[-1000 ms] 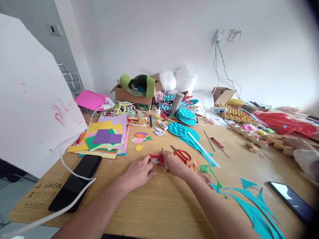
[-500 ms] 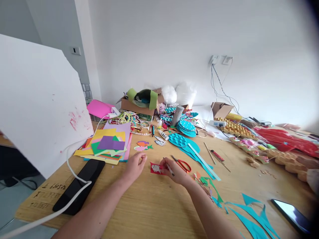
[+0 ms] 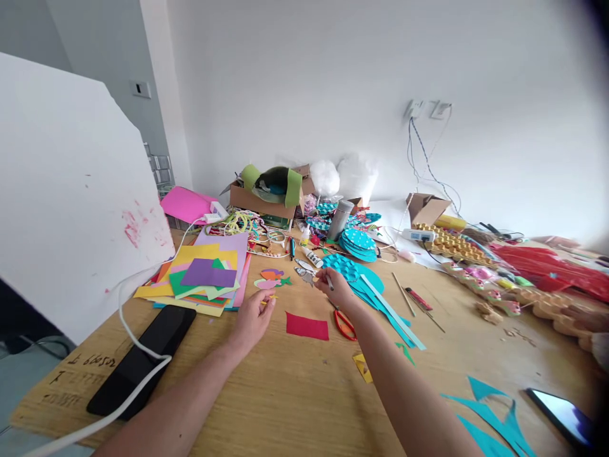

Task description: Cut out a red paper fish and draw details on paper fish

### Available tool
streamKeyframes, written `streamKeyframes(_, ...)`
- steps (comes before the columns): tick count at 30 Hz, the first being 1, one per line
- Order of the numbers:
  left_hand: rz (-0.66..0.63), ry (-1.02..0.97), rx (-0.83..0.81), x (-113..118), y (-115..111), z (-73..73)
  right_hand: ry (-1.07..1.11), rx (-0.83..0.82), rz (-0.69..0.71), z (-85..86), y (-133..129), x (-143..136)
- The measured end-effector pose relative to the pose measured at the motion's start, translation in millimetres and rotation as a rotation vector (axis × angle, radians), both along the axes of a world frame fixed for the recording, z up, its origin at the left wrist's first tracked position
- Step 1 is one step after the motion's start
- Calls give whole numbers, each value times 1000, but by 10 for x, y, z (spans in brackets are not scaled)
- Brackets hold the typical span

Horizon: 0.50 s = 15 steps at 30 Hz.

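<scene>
The right hand (image 3: 333, 287) grasps a pen (image 3: 330, 282), its fingertips just beside the white fish (image 3: 302, 271) on the desk (image 3: 285, 393); whether they also grip one of these, I cannot tell. The left hand (image 3: 254, 315) has curled fingers at the yellow fish (image 3: 271, 298), near the orange fish (image 3: 272, 273); whether it is pinched or only touched is unclear. The red paper (image 3: 307, 326) lies flat between the forearms, untouched. The scissors (image 3: 344, 325) rest just right of it, partly hidden by the right arm, with a yellow scrap (image 3: 363, 367) nearer the viewer.
</scene>
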<state>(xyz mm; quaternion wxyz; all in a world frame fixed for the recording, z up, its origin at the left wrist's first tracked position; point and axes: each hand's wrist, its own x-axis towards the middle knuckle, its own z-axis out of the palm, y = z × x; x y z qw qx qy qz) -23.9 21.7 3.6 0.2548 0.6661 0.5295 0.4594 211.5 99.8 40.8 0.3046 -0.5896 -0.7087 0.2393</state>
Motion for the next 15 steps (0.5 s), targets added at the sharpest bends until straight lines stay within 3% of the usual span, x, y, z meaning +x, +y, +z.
streamKeyframes(3,-10,6,-10,4,6,-25,-112,2,-79,51,184,-20)
streamKeyframes(5,-25,11,-17,7,9,-44,-180,-5,-79,76,165,-11)
streamKeyframes(11,-72,1,-38,30,-14,-77,-340,-174,199,77,-479,81)
streamKeyframes(15,-85,-22,-52,44,-22,-81,-430,-169,211,33,-783,103)
